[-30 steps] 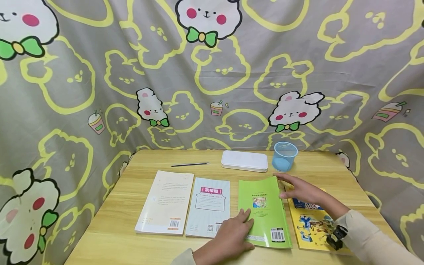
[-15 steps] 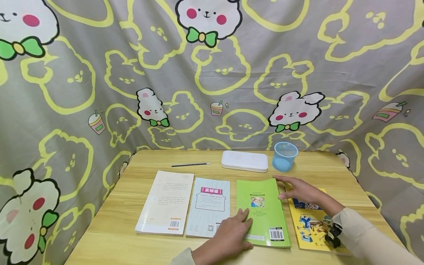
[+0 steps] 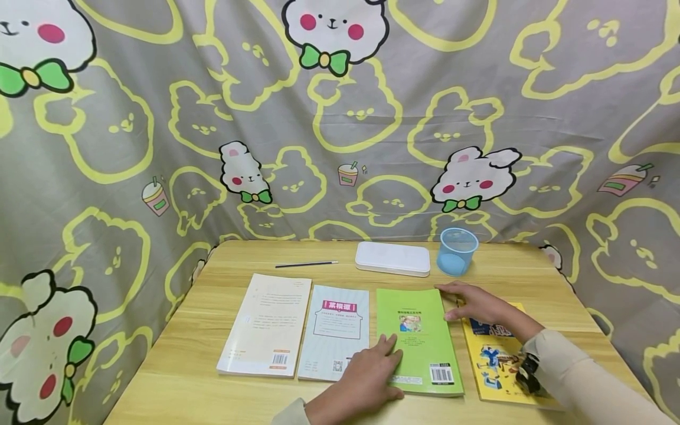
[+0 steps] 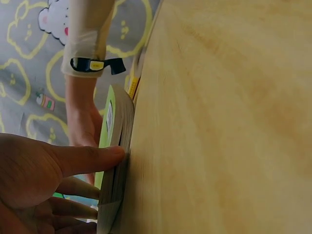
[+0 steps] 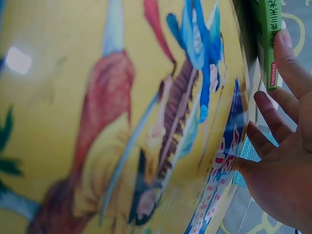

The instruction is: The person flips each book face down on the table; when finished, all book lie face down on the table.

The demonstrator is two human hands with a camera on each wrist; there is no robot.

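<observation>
A green book (image 3: 425, 342) lies flat with its back cover up, right of the middle of the table. My left hand (image 3: 368, 378) rests at its lower left corner, fingers fairly straight. In the left wrist view, the thumb of the left hand (image 4: 29, 180) touches the page edges at the book's near end. My right hand (image 3: 480, 307) is at the upper right corner, its extended fingers touching the right side. The green spine (image 5: 269, 58) shows beside the right thumb in the right wrist view. Under the right forearm lies a yellow book (image 3: 496, 366), partly hidden.
To the left lie a light blue book (image 3: 340, 321) and a cream book (image 3: 265, 324). Behind the books are a black pen (image 3: 305, 264), a white case (image 3: 392, 258) and a blue plastic cup (image 3: 457, 252). A patterned curtain (image 3: 329, 130) surrounds the table.
The green book has slid slightly left toward the light blue book and straightened, its cover now flatter. My right hand has moved left with it; the left hand has shifted very slightly left.
</observation>
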